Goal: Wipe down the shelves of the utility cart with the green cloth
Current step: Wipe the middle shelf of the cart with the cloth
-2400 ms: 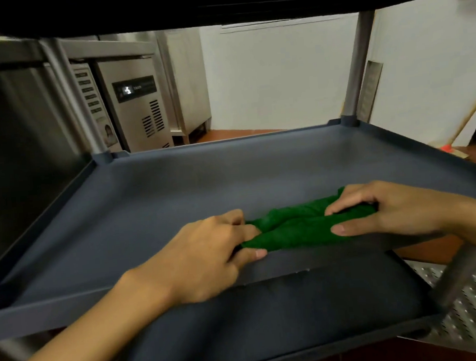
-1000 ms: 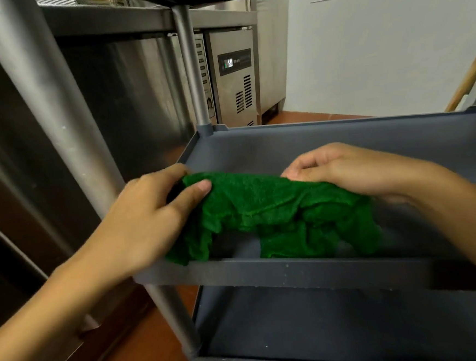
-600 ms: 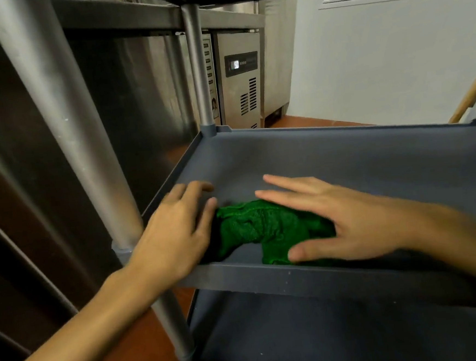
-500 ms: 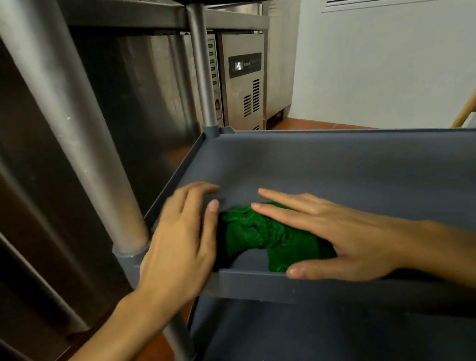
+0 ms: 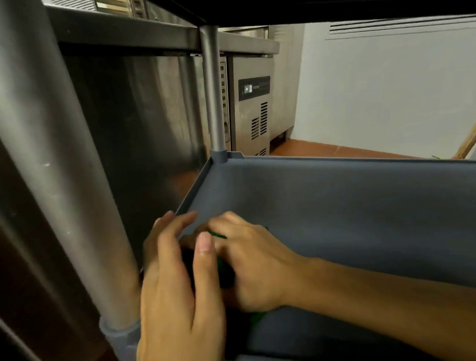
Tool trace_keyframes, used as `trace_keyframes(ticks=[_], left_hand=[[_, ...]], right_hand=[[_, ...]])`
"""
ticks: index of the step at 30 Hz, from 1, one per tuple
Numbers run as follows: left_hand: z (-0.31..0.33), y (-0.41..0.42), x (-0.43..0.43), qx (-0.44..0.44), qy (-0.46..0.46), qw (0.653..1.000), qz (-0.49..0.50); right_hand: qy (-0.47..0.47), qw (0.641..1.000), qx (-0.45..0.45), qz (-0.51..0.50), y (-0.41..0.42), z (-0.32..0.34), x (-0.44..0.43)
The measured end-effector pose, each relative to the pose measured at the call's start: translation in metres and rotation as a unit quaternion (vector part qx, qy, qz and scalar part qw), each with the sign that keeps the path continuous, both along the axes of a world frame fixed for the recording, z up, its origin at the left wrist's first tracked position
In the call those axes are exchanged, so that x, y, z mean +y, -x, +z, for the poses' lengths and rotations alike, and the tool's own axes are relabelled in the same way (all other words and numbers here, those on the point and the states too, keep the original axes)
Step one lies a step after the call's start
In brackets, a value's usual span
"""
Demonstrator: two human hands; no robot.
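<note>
A: Both hands, head view?
B: Left hand (image 5: 177, 293) lies flat, fingers straight, at 7 o'clock, over the shelf (image 5: 362, 213) corner by the near post (image 5: 60, 180).
A: Right hand (image 5: 251, 262)?
B: Curled, knuckles up, pressing the green cloth (image 5: 223, 267), which shows only as slivers between both hands. Whether it truly grips, I cannot tell.
A: Background?
B: Steel fridge (image 5: 254, 108) at 12 o'clock.

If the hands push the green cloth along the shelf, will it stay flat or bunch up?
Probably it bunches: the green cloth is already crumpled under the right hand, only small edges showing. It looks soft and light. The left hand beside it may help; the shelf looks smooth, so sliding seems easy.
</note>
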State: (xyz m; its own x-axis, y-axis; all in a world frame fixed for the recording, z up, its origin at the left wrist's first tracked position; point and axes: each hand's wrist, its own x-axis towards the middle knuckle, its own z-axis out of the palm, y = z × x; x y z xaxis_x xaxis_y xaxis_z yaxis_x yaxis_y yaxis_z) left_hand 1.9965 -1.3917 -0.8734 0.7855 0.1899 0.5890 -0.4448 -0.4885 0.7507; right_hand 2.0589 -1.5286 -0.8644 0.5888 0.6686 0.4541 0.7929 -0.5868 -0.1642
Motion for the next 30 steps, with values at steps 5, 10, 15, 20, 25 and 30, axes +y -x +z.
trace_keyframes(ticks=[5, 10, 15, 20, 25, 30], left_hand=[[0.002, -0.002, -0.004, -0.026, -0.011, 0.999, 0.022], [0.002, -0.002, -0.006, 0.021, -0.077, 0.997, 0.014], [0.002, -0.003, -0.006, 0.025, -0.106, 0.994, 0.005], [0.004, -0.002, -0.008, 0.061, -0.105, 0.993, 0.005], [0.009, 0.003, -0.01, 0.094, -0.154, 0.984, -0.007], [0.018, -0.003, -0.027, 0.108, -0.311, 0.942, -0.069]], right_hand=[[-0.036, 0.999, 0.007, -0.034, -0.051, -0.003, -0.012], [-0.06, 0.983, 0.051, -0.164, -0.114, 0.002, -0.068], [-0.069, 0.943, -0.002, -0.325, -0.116, 0.002, -0.195], [-0.044, 0.836, -0.03, -0.547, -0.049, -0.01, -0.371], [-0.093, 0.716, 0.04, -0.691, 0.02, -0.024, -0.516], [-0.001, 0.708, 0.009, -0.706, 0.043, -0.001, -0.45]])
